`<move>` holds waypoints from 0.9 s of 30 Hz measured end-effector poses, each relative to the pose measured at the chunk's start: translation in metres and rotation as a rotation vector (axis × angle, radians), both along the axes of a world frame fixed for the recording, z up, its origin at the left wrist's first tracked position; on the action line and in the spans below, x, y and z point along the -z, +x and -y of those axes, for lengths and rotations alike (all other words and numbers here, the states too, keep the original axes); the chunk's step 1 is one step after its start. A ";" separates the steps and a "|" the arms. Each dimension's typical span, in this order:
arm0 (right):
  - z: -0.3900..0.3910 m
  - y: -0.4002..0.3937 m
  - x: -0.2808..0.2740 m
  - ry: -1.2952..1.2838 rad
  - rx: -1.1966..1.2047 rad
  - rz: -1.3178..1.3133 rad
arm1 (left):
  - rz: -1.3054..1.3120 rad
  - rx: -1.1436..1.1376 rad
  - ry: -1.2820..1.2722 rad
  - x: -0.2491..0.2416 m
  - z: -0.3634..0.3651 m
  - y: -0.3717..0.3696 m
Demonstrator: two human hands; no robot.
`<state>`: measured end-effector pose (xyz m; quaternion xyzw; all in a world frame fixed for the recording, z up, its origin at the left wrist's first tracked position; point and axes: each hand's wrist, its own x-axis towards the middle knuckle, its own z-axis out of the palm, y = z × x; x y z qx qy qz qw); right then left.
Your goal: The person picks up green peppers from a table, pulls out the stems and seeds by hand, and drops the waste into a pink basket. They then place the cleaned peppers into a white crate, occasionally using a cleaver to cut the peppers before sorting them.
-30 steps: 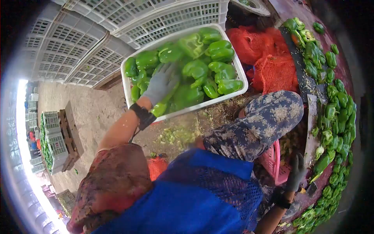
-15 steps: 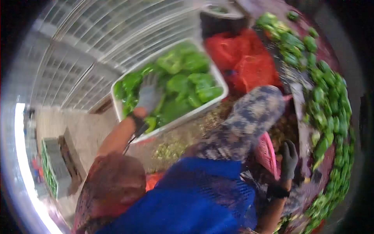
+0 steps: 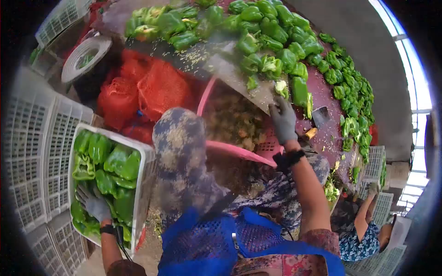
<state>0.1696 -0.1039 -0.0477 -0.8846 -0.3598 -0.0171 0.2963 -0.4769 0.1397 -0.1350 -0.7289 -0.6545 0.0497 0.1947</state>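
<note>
My left hand [image 3: 94, 204], in a grey glove, rests with fingers stretched out on green bell peppers [image 3: 120, 162] in a white plastic crate [image 3: 146, 184]. It grips none of them. My right hand [image 3: 283, 120], also gloved, reaches over the edge of the work table [image 3: 328, 142] with its fingers apart and slightly bent. Just beyond its fingertips lies a pale pepper core [image 3: 282, 89], beside a green bell pepper [image 3: 299, 91]. A broad knife blade [image 3: 321, 117] and a wooden handle [image 3: 311, 134] lie to the right of this hand.
A pink basket [image 3: 239, 152] with pepper scraps stands between my knees. Red mesh sacks [image 3: 159, 87] lie left of it. Many peppers [image 3: 276, 27] cover the table. Stacked crates [image 3: 30, 152] line the left side. Another person [image 3: 361, 237] sits at the lower right, near more crates.
My view has turned, so the crate now appears at lower left and the table across the top. My right hand has moved from beside the pink basket to the table edge. My left hand remains on the peppers.
</note>
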 end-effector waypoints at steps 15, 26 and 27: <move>-0.006 0.052 -0.004 -0.369 -0.351 -0.227 | 0.417 0.113 -0.132 -0.008 0.013 -0.038; -0.087 0.137 0.020 -0.396 -0.006 0.541 | 0.792 0.506 -0.115 -0.123 0.040 0.177; -0.084 0.139 0.018 -0.451 -0.006 0.504 | 0.826 0.521 -0.120 -0.130 0.041 0.188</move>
